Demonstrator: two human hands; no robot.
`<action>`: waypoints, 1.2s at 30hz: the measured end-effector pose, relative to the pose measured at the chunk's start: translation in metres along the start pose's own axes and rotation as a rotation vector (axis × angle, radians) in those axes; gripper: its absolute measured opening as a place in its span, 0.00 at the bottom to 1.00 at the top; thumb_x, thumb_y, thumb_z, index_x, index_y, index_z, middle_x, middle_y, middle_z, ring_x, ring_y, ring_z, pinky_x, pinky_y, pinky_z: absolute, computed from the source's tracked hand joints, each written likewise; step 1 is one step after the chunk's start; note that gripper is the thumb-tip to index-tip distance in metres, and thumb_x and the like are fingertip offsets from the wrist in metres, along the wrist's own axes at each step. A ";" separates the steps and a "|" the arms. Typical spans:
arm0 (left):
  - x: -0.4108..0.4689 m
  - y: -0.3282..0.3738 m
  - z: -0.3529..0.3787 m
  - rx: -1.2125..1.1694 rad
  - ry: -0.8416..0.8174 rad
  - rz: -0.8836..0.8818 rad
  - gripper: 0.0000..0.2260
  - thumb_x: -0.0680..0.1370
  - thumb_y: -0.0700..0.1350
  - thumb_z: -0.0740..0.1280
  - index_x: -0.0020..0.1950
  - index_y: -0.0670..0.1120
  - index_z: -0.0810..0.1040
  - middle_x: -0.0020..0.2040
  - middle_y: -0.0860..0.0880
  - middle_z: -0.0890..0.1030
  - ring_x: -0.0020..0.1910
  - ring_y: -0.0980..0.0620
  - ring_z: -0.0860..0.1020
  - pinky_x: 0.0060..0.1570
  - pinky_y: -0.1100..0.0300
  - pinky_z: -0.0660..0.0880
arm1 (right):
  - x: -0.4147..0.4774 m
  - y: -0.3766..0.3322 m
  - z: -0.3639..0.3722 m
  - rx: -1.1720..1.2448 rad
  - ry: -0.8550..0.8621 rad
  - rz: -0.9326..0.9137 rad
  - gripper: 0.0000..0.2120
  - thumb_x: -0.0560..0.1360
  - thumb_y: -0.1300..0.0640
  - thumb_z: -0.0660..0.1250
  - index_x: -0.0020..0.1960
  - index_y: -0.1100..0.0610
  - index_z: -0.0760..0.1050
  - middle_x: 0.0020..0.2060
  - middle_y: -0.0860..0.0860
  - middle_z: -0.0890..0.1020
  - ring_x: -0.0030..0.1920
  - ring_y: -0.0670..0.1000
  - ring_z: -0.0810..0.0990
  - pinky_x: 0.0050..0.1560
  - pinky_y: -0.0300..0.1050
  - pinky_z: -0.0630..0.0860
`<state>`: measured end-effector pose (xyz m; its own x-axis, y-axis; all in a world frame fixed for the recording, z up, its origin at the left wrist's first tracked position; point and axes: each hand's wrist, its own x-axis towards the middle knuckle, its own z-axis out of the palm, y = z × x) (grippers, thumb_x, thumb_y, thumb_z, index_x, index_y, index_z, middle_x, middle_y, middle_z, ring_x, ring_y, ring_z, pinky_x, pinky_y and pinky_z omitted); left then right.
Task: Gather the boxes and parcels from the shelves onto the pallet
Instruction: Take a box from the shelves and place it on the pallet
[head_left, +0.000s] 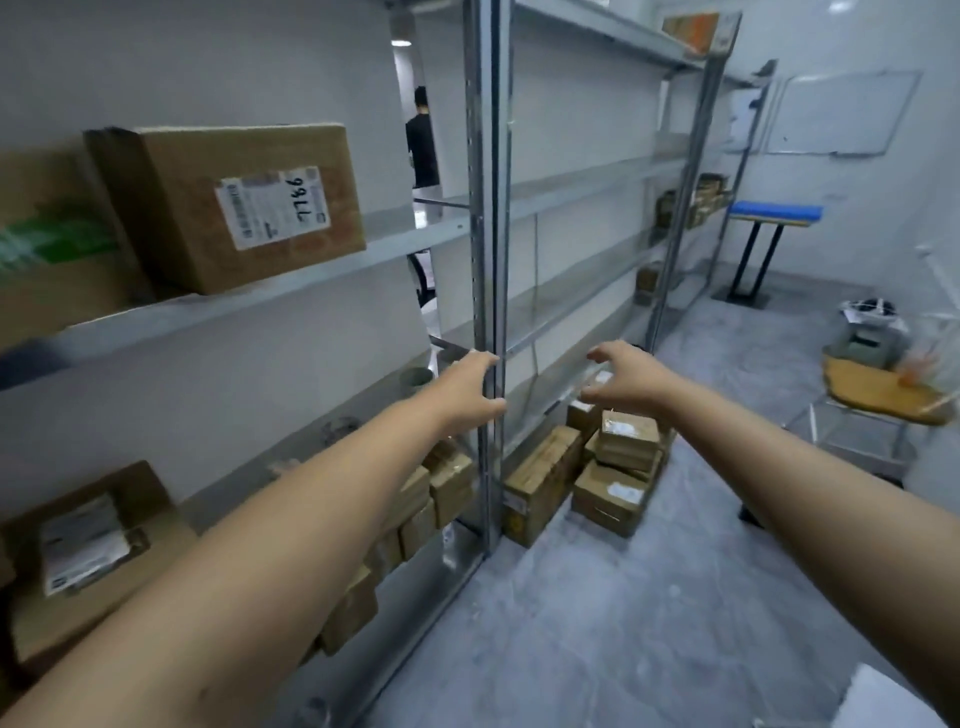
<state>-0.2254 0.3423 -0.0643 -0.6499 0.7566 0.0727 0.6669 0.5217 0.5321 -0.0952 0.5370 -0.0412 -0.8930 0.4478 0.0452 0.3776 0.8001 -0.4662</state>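
While both arms reach fwd, left hand (470, 395) fingers spread by steel shelf upright (488, 249), right hand (623, 379) fingers wide, both empty, small cardboard boxes (618, 467) stacked on floor (623, 613) beyond, labelled box (234, 208) on near-left shelf (270, 286).

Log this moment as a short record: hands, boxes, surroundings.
left hand: open, empty, at the shelf post; contact unclear
right hand: open, empty, reaching forward
labelled box: on the upper left shelf
small boxes: stacked low at the rack's foot
pallet: not made out
background: person in black, blue-topped table
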 end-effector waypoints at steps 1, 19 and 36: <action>0.018 -0.005 0.004 -0.010 -0.023 0.021 0.31 0.76 0.50 0.68 0.76 0.49 0.60 0.76 0.47 0.62 0.73 0.46 0.64 0.69 0.49 0.67 | 0.013 0.004 0.004 0.001 0.008 0.021 0.33 0.71 0.50 0.73 0.72 0.57 0.66 0.69 0.55 0.71 0.68 0.55 0.70 0.68 0.53 0.69; 0.293 0.029 0.105 -0.049 -0.298 0.306 0.23 0.74 0.43 0.69 0.67 0.50 0.69 0.65 0.50 0.75 0.56 0.58 0.74 0.37 0.76 0.61 | 0.157 0.158 -0.024 0.068 0.201 0.442 0.34 0.71 0.55 0.73 0.73 0.58 0.64 0.71 0.55 0.69 0.70 0.55 0.69 0.66 0.48 0.68; 0.537 0.124 0.254 -0.090 -0.285 0.181 0.30 0.75 0.44 0.68 0.74 0.51 0.62 0.72 0.49 0.67 0.65 0.51 0.71 0.50 0.62 0.67 | 0.328 0.391 -0.064 0.218 0.119 0.423 0.34 0.71 0.51 0.74 0.73 0.57 0.65 0.70 0.53 0.70 0.69 0.54 0.70 0.63 0.45 0.68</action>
<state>-0.3991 0.9135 -0.1740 -0.3874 0.9200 -0.0593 0.7187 0.3416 0.6056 -0.2252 1.0221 -0.1521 -0.6331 0.7684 -0.0932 0.6300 0.4416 -0.6388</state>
